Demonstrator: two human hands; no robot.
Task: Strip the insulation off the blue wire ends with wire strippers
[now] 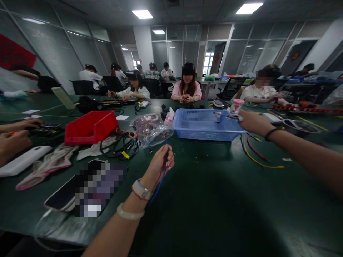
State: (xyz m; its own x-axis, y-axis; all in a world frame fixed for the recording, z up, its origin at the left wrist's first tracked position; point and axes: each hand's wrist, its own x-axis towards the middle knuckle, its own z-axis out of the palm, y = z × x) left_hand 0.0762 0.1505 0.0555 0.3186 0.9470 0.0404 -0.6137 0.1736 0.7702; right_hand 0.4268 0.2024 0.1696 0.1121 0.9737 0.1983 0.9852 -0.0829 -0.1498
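My left hand point(160, 162) is closed around a blue wire point(160, 185), above the green table. One end of the wire rises past the fingertips towards a clear plastic bag point(152, 130), and the rest hangs below the palm. My right hand point(253, 121) is stretched out at the right end of a blue mesh basket point(203, 134). Its fingers are closed on a slim metal tool point(226, 115) that looks like scissors, pointing left over the basket. The tool's handles are mostly hidden by the hand.
Yellow, red and blue wires point(248, 153) lie right of the basket. To the left are a red bin point(91, 127), a black cable point(114, 148), gloves point(50, 162), a phone point(64, 192) and a white power bank point(24, 160). A co-worker's hands point(13, 142) work at far left; several people sit opposite.
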